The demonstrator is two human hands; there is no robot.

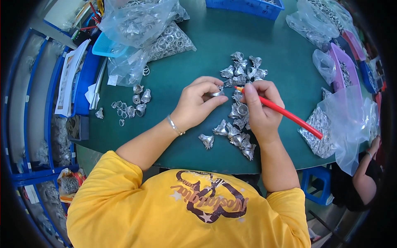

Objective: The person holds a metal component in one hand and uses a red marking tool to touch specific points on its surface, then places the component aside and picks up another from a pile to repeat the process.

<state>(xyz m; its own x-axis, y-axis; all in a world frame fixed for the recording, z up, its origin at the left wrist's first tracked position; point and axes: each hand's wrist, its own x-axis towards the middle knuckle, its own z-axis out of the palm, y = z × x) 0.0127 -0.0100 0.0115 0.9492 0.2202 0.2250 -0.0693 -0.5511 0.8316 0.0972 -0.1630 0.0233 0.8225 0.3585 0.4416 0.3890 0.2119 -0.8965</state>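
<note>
My left hand [191, 103] pinches a silver metal ring [216, 93] between thumb and fingers, above the green table [182, 149]. In my right hand [264, 111] is a thick red pencil [291, 115], its sharpened tip pointing left at the ring; whether they touch I cannot tell. Chunky silver rings [240, 74] lie in a loose heap beyond my hands, and more of them [233, 136] spread between and in front of my hands. To the left of my left hand sits a small group of silver rings [140, 108], some broad, some thin.
Clear bags of rings [169, 43] lean on a light blue basket [103, 46] at the back left. A blue bin [248, 9] stands at the far edge. Right are a pink bin [340, 68] and a bag of metal pieces [318, 132]. Another person's arm [364, 165] shows at the right edge.
</note>
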